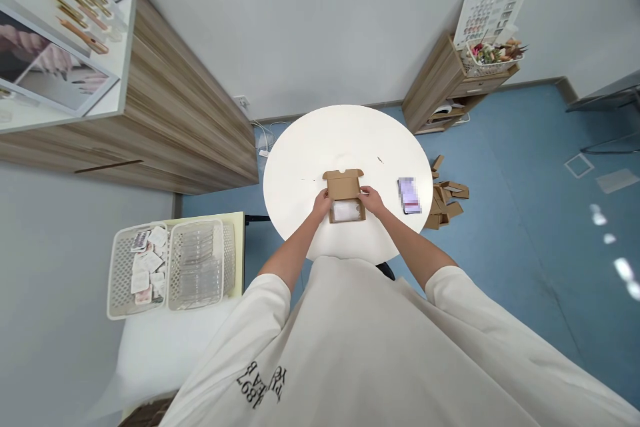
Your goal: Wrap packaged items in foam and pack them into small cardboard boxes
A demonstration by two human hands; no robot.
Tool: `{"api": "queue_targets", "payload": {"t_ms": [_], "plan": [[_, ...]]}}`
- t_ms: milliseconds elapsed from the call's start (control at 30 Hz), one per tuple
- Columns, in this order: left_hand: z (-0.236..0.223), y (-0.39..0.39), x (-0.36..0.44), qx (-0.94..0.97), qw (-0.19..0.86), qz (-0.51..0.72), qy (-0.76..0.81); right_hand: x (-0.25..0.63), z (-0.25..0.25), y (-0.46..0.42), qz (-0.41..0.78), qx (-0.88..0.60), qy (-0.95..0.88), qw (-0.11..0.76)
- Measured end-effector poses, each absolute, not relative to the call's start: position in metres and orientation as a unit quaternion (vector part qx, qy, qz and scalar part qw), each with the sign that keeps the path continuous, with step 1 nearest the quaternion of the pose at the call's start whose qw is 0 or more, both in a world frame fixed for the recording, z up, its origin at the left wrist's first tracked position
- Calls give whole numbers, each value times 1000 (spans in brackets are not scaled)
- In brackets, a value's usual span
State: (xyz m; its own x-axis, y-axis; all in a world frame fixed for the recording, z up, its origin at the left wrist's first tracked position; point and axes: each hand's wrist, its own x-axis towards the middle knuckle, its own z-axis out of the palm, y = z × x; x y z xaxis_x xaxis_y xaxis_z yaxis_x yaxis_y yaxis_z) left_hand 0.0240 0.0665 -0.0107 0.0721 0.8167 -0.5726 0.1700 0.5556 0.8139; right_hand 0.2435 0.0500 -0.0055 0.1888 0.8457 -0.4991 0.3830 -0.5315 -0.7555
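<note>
On the worktop (300,153), near edge: cardboard mailer box (363,215), lid (343,188) raised, white packet (346,211) inside.
Left grip: left hand (321,204) grasping the lid's left side.
Right grip: right hand (372,201) grasping its right side.
Lid: uneven hand pressure could crease it or misalign its flaps.
Packet: loose wrapping standing proud could snag under the lid.

L hand (323,203) + R hand (371,201) on cardboard box (343,187), open lid
</note>
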Motion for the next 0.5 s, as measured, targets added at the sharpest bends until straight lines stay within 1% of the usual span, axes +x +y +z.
{"api": "queue_targets", "payload": {"t_ms": [233, 500], "plan": [[-10, 69, 18, 357, 599, 255, 669, 244, 11, 48, 526, -712, -369, 283], [-1, 80, 5, 290, 638, 264, 663, 250, 21, 54, 608, -679, -250, 327]]}}
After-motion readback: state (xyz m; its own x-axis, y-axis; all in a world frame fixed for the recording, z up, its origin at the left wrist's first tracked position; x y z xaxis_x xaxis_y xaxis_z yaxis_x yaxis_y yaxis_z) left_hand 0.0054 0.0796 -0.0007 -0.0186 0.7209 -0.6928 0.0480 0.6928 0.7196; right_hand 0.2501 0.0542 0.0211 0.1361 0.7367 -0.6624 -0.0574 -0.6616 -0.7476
